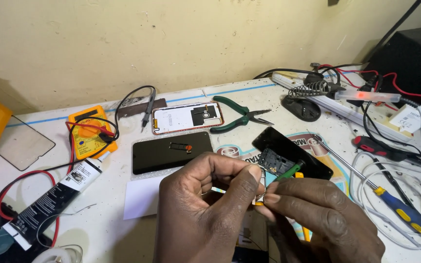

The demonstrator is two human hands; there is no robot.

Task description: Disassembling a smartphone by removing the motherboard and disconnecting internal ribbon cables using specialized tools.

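Note:
My left hand (205, 209) and my right hand (322, 214) meet at the lower middle, fingertips pinched together on a small phone part (260, 196) that is mostly hidden. A thin green-handled tool (288, 171) sticks up from my right fingers toward a small dark circuit module (275, 161). Just beyond lies a black phone body (293, 151). A black phone screen (171, 152) lies flat ahead of my left hand, and a phone back frame with a copper rim (187, 117) lies behind it.
Green pliers (237, 116) lie by the frame. A yellow multimeter (90, 131) with red and black leads and a glue tube (54, 199) sit left. A soldering stand (305, 100), power strip (361, 109), white cables and a blue-yellow screwdriver (403, 212) crowd the right.

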